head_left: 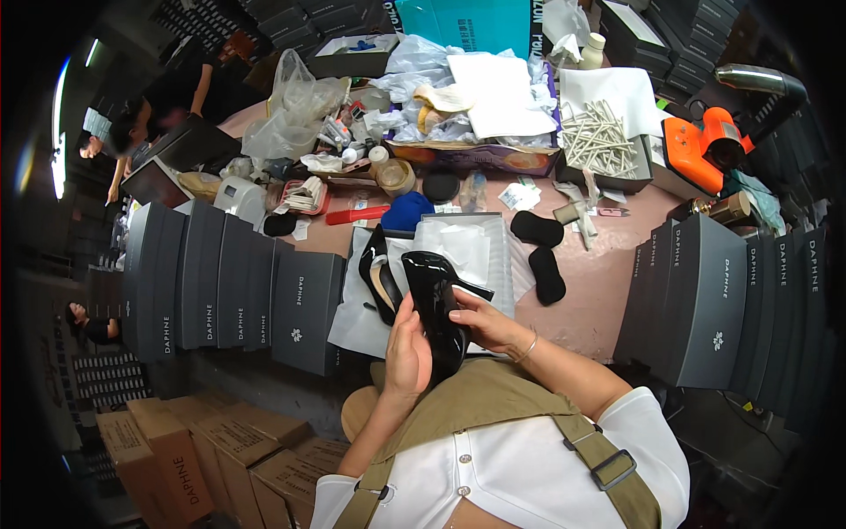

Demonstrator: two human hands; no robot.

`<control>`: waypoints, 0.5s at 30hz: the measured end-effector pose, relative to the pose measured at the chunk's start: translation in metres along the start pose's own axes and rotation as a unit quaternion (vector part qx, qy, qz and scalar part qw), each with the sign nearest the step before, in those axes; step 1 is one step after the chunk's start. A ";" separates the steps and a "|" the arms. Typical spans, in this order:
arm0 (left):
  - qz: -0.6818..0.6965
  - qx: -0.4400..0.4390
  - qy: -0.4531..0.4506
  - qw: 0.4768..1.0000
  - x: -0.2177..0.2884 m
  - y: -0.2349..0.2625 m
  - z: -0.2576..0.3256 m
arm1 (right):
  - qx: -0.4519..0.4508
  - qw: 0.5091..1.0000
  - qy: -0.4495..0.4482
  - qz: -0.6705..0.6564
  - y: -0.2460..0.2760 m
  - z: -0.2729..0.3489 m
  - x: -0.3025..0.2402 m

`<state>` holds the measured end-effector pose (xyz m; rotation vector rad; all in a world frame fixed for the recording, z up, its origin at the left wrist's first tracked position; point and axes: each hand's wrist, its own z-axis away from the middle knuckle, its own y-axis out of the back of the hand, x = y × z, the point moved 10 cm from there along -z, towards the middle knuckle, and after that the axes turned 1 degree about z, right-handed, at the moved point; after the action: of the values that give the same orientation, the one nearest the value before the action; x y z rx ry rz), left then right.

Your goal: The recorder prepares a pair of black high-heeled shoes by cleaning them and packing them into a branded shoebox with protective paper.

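Note:
A glossy black high-heeled shoe is held up in front of me, over the near edge of the table. My left hand supports it along its left side. On its other side my right hand grips it, close to the heel that sticks out to the right. A second black high-heeled shoe with a pale insole lies just beyond, on white paper at the left of an open shoe box. White tissue paper fills part of that box.
Dark grey shoe boxes stand in rows at the left, and more at the right. Beyond lie black pads, a blue cloth, a carton of white sticks and an orange tool. Brown cartons sit lower left.

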<state>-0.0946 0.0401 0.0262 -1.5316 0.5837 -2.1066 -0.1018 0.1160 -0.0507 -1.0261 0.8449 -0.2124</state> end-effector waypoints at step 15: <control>0.002 -0.030 0.195 0.980 -0.036 0.037 -0.048 | -0.027 0.826 0.035 0.562 -0.010 0.000 -0.030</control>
<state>-0.1262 0.0355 -0.0366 -1.1456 0.7899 -2.4237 -0.1197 0.1266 -0.0275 -0.4291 1.3957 0.7913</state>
